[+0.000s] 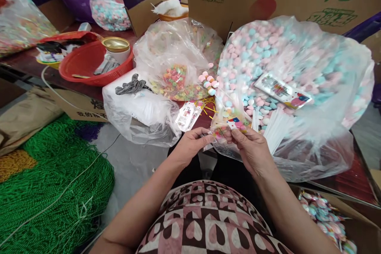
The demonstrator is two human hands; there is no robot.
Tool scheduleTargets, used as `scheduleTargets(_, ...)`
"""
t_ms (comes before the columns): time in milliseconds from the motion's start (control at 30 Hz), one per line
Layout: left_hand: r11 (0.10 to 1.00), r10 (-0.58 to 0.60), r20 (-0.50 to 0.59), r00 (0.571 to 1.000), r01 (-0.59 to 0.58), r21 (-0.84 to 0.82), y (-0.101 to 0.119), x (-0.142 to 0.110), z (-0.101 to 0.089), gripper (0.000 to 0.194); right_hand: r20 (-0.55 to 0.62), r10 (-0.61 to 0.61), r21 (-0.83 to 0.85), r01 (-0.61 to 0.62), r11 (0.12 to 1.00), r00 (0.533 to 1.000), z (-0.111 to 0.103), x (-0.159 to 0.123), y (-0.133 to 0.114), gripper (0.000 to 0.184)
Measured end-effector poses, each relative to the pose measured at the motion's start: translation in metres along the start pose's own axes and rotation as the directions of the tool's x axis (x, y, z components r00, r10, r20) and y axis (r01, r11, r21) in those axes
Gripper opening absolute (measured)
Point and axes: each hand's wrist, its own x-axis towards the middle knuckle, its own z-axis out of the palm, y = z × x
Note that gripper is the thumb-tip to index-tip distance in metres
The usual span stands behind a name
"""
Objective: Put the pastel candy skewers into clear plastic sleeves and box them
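Note:
Between both hands is a small clear candy packet [233, 124] with a colourful printed end. My left hand [193, 143] pinches its left side with thumb and forefinger. On the other side, the fingers of my right hand [252, 147] close on the printed end. What is inside the packet is hard to make out. Just beyond the hands lies a large clear bag of pink, white and blue marshmallows [264, 49]. White sticks [276, 129] lie at its near edge, and flat printed wrappers [187, 116] rest left of the packet. Several marshmallows [208, 81] sit clustered behind them.
A clear bag of colourful ring candies [175, 77] stands at the back. To the left are a red basin [89, 65] and a plastic-wrapped white stack [139, 107] with dark ties. Green cord [74, 190] heaps on the floor; a box of wrapped candies [324, 214] stands lower right.

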Motion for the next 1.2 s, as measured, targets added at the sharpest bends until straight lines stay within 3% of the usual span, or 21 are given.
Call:
scheduleTargets(100, 0.966, 0.089, -0.020, 0.996, -0.081, 0.247, 0.007, -0.002, -0.006, 0.026, 0.081, 0.050, -0.007, -0.050, 0.999, 0.995, -0.003, 0.003, -0.004, 0.035)
scheduleTargets(167, 0.885, 0.142, 0.021, 0.990, -0.136, 0.446, 0.014, -0.004, -0.008, 0.022, 0.107, 0.051, -0.062, -0.044, 0.997, 0.993, -0.005, 0.005, -0.006, 0.034)
scheduleTargets(267, 0.776, 0.180, 0.046, 0.983, -0.170, 0.608, 0.022, -0.008, -0.009, 0.022, 0.048, -0.036, -0.181, 0.044, 0.982, 0.998, -0.006, 0.005, -0.002, 0.031)
scheduleTargets(467, 0.754, 0.184, 0.059, 0.981, -0.179, 0.632, 0.016, -0.008, -0.007, 0.035, -0.044, -0.138, -0.382, 0.111, 0.917, 0.989, -0.006, -0.005, 0.018, 0.043)
scheduleTargets(600, 0.778, 0.192, 0.034, 0.981, -0.173, 0.604, 0.012, -0.006, -0.009, 0.040, -0.015, -0.094, -0.330, 0.084, 0.940, 0.995, -0.006, -0.003, 0.020, 0.048)
scheduleTargets(733, 0.844, 0.163, 0.036, 0.986, -0.158, 0.512, 0.006, -0.004, -0.014, 0.032, 0.058, -0.049, -0.288, 0.064, 0.955, 0.997, -0.003, 0.002, 0.014, 0.035)
scheduleTargets(867, 0.951, 0.115, -0.086, 0.990, -0.085, 0.296, -0.004, -0.003, -0.019, 0.031, 0.058, -0.055, -0.384, 0.073, 0.921, 0.997, 0.008, 0.002, 0.013, 0.044)
scheduleTargets(1033, 0.985, 0.167, -0.249, 0.954, -0.148, 0.091, -0.006, -0.001, -0.026, 0.041, 0.239, -0.120, -0.533, 0.234, 0.813, 0.964, 0.023, 0.015, 0.001, 0.055)
scheduleTargets(1133, 0.970, 0.137, -0.353, 0.925, -0.199, -0.143, -0.002, -0.001, -0.031, 0.044, 0.225, -0.200, -0.600, 0.298, 0.742, 0.953, 0.026, 0.044, -0.018, 0.043)
scheduleTargets(1200, 0.931, 0.085, -0.380, 0.921, -0.209, -0.298, 0.000, -0.001, -0.033, 0.045, 0.190, -0.323, -0.716, 0.356, 0.600, 0.927, 0.026, 0.071, -0.030, 0.036)
